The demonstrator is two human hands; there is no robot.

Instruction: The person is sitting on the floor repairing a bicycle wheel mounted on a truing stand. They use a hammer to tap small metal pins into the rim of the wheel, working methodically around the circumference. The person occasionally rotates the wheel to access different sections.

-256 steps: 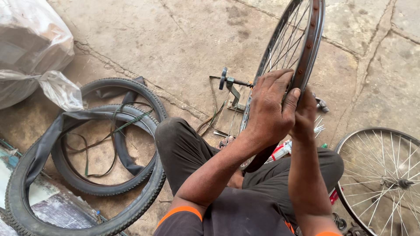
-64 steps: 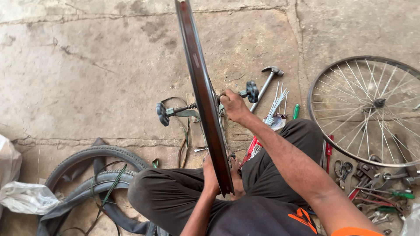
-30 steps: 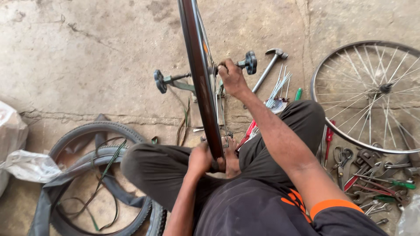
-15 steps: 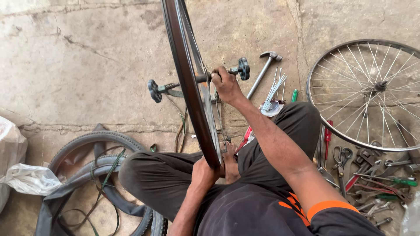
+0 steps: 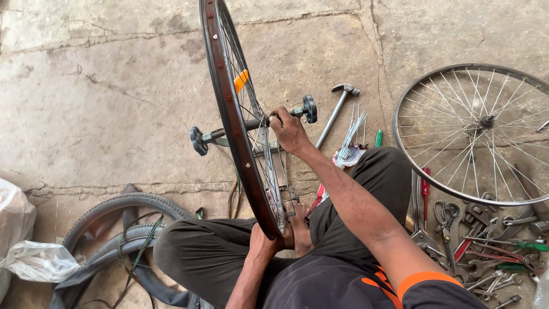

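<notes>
Rim (image 5: pixel 229 114) now upright between hands (image 5: pixel 289 129).

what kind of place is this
Most likely a roadside or floor-level bicycle repair spot. A person sits on a bare concrete floor, with a spoked wheel held upright in both hands, a second wheel lying flat, loose tyres, and a scatter of tools.

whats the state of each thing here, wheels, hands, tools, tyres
bicycle wheel: upright, edge-on, no tyre on the rim
left hand: gripping the rim's lower edge
right hand: closed on the axle
axle: level, through the hub
second wheel: flat on the floor, bare rim
hammer: lying on the floor
loose spokes: bundled on the floor
tyres: off the wheels, lying stacked
hand tools: scattered in a pile
</notes>
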